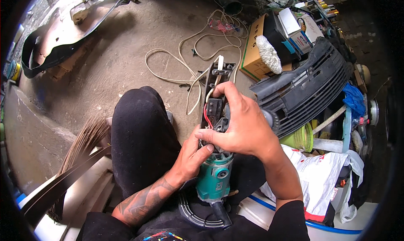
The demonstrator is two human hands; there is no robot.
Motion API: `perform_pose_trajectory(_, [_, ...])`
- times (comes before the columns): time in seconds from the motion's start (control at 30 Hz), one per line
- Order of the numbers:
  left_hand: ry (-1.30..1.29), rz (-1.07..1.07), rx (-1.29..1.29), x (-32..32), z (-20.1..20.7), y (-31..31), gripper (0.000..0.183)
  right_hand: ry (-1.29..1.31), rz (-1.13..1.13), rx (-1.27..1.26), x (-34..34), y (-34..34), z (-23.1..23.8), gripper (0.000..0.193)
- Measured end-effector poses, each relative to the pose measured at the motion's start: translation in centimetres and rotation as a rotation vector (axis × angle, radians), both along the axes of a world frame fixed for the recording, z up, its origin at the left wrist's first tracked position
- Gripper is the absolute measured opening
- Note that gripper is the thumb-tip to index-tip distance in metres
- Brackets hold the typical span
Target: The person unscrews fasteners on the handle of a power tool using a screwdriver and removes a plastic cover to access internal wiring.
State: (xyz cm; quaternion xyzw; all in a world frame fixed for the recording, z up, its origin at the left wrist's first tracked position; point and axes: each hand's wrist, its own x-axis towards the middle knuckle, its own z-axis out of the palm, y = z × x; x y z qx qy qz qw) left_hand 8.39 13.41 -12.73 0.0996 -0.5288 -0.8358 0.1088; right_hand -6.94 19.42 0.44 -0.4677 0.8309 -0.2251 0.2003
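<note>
Two bare hands work at a teal power tool (213, 178), which stands between the person's legs, its black handle end pointing away. The left hand (185, 161) clasps the tool's left edge where teal housing meets black handle; its thumb lies across the front, and most of its fingers are hidden. The right hand (248, 129) arches over the handle's right edge, thumb and forefinger spread wide. The thumb tip lies against the left hand; the forefinger reaches to the cord (220, 64) inside the open handle shell (228, 67). Whether it pinches anything cannot be told. Exposed in the shell: a black switch block (216, 107) and, along its left edge, red wires (205, 114). A curved black piece (198, 219) lies at the tool's near end. Coiled pale cable (162, 82) lies on the floor (105, 68) beyond the handle. A cardboard box (251, 51) stands right of the cable, with a white fluffy pad (269, 55) at its right edge. Nearer, a black grille (309, 91) lies right of the right hand.
</note>
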Motion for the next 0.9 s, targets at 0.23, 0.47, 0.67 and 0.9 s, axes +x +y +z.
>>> perform_pose_trajectory(0.23, [0.004, -0.004, 0.005, -0.1, 0.7, 0.0, 0.057, -0.077, -0.044, 0.047, -0.1, 0.3, -0.3, 0.064])
perform_pose_trajectory(0.47, [0.011, 0.005, 0.027, -0.3, 0.6, 0.0, 0.060, -0.117, 0.033, -0.046, -1.3, 1.0, -0.4, 0.066])
perform_pose_trajectory(0.67, [0.049, 0.021, 0.416, -0.5, 2.0, 0.6, 0.061, -0.432, -0.228, -0.117, -2.0, 3.2, 1.8, 0.075])
perform_pose_trajectory(0.9, [0.008, 0.023, 0.263, -0.3, 1.6, -1.6, 0.043, -0.147, 0.001, -0.080, -0.6, 4.3, -0.1, 0.061])
